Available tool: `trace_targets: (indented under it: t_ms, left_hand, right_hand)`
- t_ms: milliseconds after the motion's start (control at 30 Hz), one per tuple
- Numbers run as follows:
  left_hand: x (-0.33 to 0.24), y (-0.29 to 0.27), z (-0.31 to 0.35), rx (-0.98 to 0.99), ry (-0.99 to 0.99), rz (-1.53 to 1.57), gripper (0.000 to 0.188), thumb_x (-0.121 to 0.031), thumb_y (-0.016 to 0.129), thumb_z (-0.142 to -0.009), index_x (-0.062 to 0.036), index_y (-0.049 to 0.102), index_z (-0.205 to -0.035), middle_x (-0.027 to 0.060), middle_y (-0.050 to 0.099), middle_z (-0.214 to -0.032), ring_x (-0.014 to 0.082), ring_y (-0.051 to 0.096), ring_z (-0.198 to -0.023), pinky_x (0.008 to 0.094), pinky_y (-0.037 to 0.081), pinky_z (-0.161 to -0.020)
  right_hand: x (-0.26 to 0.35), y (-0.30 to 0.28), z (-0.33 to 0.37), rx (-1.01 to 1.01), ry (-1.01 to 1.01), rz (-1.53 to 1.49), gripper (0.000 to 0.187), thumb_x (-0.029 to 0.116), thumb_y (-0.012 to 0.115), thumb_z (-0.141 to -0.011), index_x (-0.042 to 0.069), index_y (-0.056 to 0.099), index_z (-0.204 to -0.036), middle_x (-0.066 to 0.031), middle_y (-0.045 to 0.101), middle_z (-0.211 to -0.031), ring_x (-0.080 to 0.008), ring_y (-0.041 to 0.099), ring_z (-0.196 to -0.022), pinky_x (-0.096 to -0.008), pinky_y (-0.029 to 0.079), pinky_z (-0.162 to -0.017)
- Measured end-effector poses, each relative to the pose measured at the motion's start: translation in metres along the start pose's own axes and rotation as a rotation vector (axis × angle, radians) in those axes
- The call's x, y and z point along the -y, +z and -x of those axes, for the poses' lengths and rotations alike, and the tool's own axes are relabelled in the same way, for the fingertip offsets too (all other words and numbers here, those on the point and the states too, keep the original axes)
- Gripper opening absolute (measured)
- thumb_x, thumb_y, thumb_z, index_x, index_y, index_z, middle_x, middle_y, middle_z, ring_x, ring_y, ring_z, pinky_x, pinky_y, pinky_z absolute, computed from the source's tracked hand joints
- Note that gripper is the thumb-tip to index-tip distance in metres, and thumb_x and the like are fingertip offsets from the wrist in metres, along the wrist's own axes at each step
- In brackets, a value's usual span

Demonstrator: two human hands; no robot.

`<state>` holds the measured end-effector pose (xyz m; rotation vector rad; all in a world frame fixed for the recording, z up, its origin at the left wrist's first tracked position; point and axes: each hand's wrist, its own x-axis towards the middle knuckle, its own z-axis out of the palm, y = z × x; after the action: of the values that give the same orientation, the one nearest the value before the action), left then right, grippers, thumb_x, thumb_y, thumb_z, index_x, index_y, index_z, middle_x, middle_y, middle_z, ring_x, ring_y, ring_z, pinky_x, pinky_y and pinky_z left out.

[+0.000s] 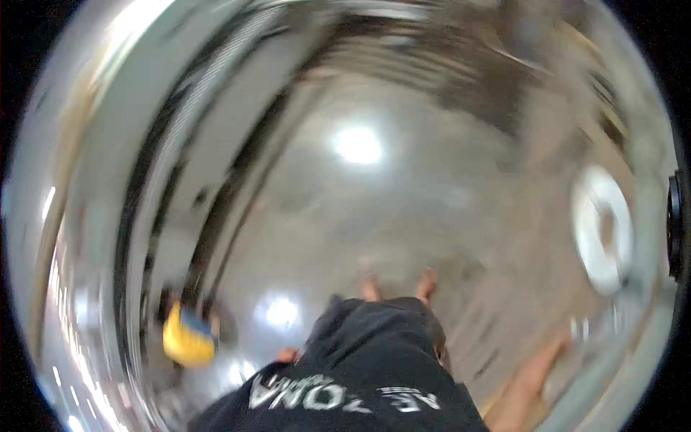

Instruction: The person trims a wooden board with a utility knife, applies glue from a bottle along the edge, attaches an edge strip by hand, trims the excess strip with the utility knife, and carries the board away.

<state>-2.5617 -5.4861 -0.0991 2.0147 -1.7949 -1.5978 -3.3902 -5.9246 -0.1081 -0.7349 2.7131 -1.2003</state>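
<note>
My right hand (545, 362) reaches out at the lower right, with the forearm coming in from the lower edge. Motion smears its fingers, so whether it holds anything is unclear. Small whitish shapes (579, 328) lie just beyond its fingertips, too blurred to name. Farther up on that side is a white ring-shaped thing (581, 227) with a brownish centre. Only a sliver of my left hand (288, 355) shows beside my dark shirt; its fingers are hidden.
A shiny grey floor (345, 201) with bright reflections spreads ahead of my bare feet. Along the left run long dark and grey rails or machine frames (173, 144). A blurred yellow and blue thing (188, 338) is at the lower left. Dark slatted shapes (403, 61) stand at the far end.
</note>
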Motion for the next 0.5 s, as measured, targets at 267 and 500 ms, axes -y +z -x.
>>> trace_targets:
  t_ms: [267, 500]
  left_hand:
    - [-0.120, 0.129, -0.004, -0.920, -0.892, 1.184, 0.041, -0.043, 0.058, -0.099, -0.0054, 0.071, -0.109, 0.0090, 0.069, -0.089, 0.0216, 0.062, -0.070, 0.0410, 0.051, -0.058]
    - [-0.151, 0.289, -0.075, -0.985, -0.766, 1.141, 0.050, -0.045, 0.052, -0.102, -0.0056, 0.065, -0.129, 0.0236, 0.066, -0.127, 0.0411, 0.061, -0.120, 0.0484, 0.046, -0.104]
  right_hand:
    - [0.088, 0.043, 0.182, 0.825, -0.711, -0.106, 0.041, 0.026, 0.076, -0.091, -0.002, 0.064, -0.119, -0.0155, 0.073, -0.108, -0.0244, 0.071, -0.094, -0.0378, 0.057, -0.084]
    - [0.223, 0.210, 0.392, 1.403, -1.116, -0.173, 0.028, 0.021, 0.073, -0.094, -0.002, 0.068, -0.109, -0.0115, 0.074, -0.100, -0.0206, 0.069, -0.085, -0.0364, 0.056, -0.078]
